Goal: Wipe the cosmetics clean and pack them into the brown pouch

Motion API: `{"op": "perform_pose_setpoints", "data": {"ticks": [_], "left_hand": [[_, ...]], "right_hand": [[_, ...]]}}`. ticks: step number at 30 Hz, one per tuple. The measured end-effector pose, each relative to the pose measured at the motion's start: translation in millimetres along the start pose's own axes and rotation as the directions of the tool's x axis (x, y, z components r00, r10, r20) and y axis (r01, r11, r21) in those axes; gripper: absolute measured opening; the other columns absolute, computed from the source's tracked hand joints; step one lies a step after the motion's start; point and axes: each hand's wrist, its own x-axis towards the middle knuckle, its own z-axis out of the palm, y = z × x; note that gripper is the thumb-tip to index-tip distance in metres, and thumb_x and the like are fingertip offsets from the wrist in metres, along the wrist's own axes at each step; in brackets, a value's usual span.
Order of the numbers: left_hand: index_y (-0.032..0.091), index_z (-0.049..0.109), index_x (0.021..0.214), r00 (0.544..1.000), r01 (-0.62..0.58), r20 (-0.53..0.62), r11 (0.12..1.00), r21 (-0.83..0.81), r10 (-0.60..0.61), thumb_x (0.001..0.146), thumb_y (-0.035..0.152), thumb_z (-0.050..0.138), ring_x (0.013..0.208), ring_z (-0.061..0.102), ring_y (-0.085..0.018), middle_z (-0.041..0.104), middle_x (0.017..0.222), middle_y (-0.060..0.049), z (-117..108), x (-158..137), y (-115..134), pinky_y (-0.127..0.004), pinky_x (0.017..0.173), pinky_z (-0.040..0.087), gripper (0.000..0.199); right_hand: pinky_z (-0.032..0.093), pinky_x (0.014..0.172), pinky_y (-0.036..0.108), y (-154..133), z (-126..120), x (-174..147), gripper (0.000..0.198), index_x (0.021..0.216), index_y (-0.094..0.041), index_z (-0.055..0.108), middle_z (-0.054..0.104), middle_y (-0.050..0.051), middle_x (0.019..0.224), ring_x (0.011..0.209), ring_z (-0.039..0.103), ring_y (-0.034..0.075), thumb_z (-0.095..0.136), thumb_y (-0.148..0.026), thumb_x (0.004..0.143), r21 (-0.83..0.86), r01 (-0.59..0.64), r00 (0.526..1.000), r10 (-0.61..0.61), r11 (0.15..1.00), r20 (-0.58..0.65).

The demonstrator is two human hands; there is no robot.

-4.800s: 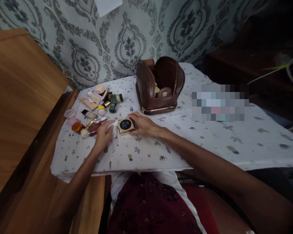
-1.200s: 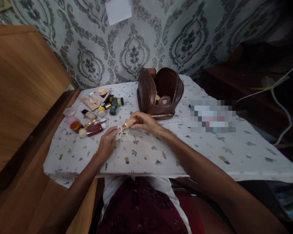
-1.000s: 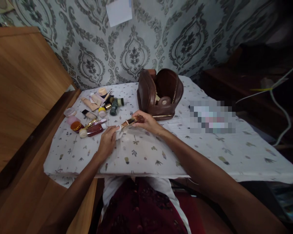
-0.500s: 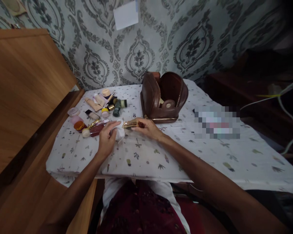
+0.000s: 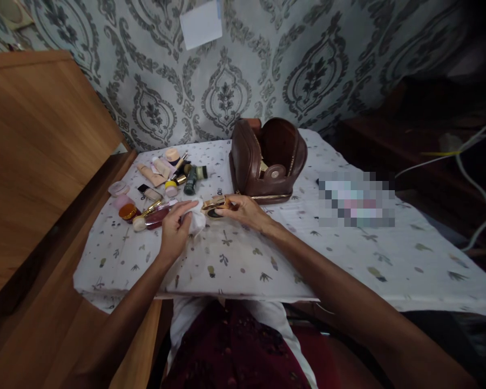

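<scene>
My left hand is closed on a white wipe, whose edge meets a gold compact. The compact is gripped between the thumb and fingers of my right hand, and a dark round patch shows on its face. Just left of my left hand lies a bottle of dark pink liquid. Behind the compact stands a brown leather bag, unzipped at the top with its flap folded forward.
Several cosmetics lie at the left, among them a beige tube, a dark green bottle and an amber-lidded jar. A blurred-out object lies at the right. A wooden panel rises at the left edge.
My right hand has turned the gold compact, so its dark round face shows now. The wipe stays in my left hand against it. The whole view has shifted slightly.
</scene>
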Motion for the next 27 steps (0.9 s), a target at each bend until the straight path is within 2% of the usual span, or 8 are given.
{"op": "perform_pose_setpoints", "data": {"ticks": [2, 5, 8, 12, 16, 18, 22, 27], "left_hand": [[0.019, 0.073, 0.111, 1.0, -0.012, -0.01, 1.0, 0.009, 0.012, 0.089, 0.017, 0.053, 0.108, 0.064, -0.02, 0.071, 0.113, -0.007, -2.6, 2.1, 0.7, -0.036, 0.098, 0.049, 0.03], [0.019, 0.073, 0.111, 0.999, -0.035, 0.0, 0.999, 0.032, 0.035, 0.09, 0.017, 0.052, 0.108, 0.064, -0.02, 0.071, 0.113, -0.007, -2.2, 2.4, -0.3, -0.036, 0.098, 0.05, 0.03], [0.02, 0.072, 0.113, 0.997, -0.072, 0.031, 0.995, 0.072, 0.07, 0.092, 0.017, 0.051, 0.108, 0.064, -0.02, 0.07, 0.115, -0.007, 3.4, -0.2, -1.4, -0.036, 0.097, 0.051, 0.03], [0.021, 0.07, 0.117, 0.989, -0.142, 0.061, 0.981, 0.135, 0.134, 0.094, 0.015, 0.047, 0.113, 0.063, -0.019, 0.068, 0.119, -0.008, 12.7, -2.9, -1.4, -0.036, 0.098, 0.051, 0.033], [0.02, 0.069, 0.117, 0.986, -0.162, 0.055, 0.978, 0.128, 0.156, 0.094, 0.014, 0.046, 0.112, 0.063, -0.019, 0.068, 0.119, -0.008, 18.1, -3.2, -3.4, -0.036, 0.098, 0.051, 0.032], [0.019, 0.069, 0.116, 0.988, -0.151, 0.046, 0.982, 0.114, 0.146, 0.095, 0.016, 0.047, 0.113, 0.063, -0.019, 0.068, 0.119, -0.008, 19.4, -4.2, -6.0, -0.036, 0.098, 0.051, 0.031], [0.019, 0.069, 0.116, 0.992, -0.121, 0.033, 0.989, 0.08, 0.119, 0.094, 0.016, 0.049, 0.113, 0.063, -0.02, 0.069, 0.118, -0.009, 20.8, -8.4, -13.8, -0.037, 0.098, 0.05, 0.03], [0.019, 0.07, 0.113, 0.987, -0.132, 0.1, 0.988, 0.079, 0.124, 0.092, 0.014, 0.048, 0.112, 0.064, -0.02, 0.07, 0.117, -0.008, 19.7, -12.5, -23.1, -0.037, 0.099, 0.05, 0.03]], "right_hand": [[0.037, 0.063, 0.025, -0.9, 2.3, -0.2, 0.042, 0.075, -0.018, 0.067, 0.063, 0.001, 0.075, 0.067, 0.053, 0.014, 0.063, -0.058, 0.084, -0.095, -0.006, 1.0, 0.006, 0.995, -0.008], [0.039, 0.066, 0.027, -1.6, 4.1, -0.5, 0.041, 0.088, -0.019, 0.074, 0.063, 0.003, 0.079, 0.071, 0.056, 0.017, 0.063, -0.058, 0.083, -0.227, -0.034, 0.999, 0.035, 0.973, -0.001], [0.042, 0.069, 0.029, -0.5, 2.6, -0.5, 0.037, 0.1, -0.022, 0.076, 0.068, 0.004, 0.087, 0.076, 0.06, 0.019, 0.069, -0.052, 0.08, -0.206, -0.056, 0.998, 0.062, 0.977, 0.021], [0.043, 0.068, 0.028, 1.9, -3.4, 0.3, 0.049, 0.117, -0.023, 0.069, 0.07, 0.002, 0.094, 0.071, 0.059, 0.017, 0.078, -0.043, 0.073, -0.132, -0.051, 0.993, 0.037, 0.99, -0.108], [0.041, 0.066, 0.026, 0.3, -8.8, 0.6, 0.03, 0.103, -0.021, 0.072, 0.069, 0.001, 0.087, 0.07, 0.057, 0.015, 0.072, -0.037, 0.078, -0.086, 0.064, 0.992, -0.073, 0.994, -0.1], [0.041, 0.066, 0.026, -1.1, -9.7, 0.5, 0.022, 0.095, -0.02, 0.073, 0.069, 0.002, 0.084, 0.072, 0.058, 0.015, 0.07, -0.036, 0.08, -0.079, 0.082, 0.993, -0.088, 0.993, -0.081], [0.042, 0.066, 0.027, 1.6, -7.8, 1.3, 0.024, 0.095, -0.02, 0.072, 0.069, 0.001, 0.085, 0.071, 0.058, 0.016, 0.071, -0.037, 0.079, -0.009, 0.016, 0.995, -0.017, 1.0, -0.099], [0.045, 0.067, 0.028, 9.2, -3.4, 5.2, 0.036, 0.089, -0.018, 0.068, 0.067, 0.001, 0.082, 0.073, 0.059, 0.016, 0.075, -0.05, 0.073, 0.302, -0.019, 0.981, 0.077, 0.953, -0.179]]}}
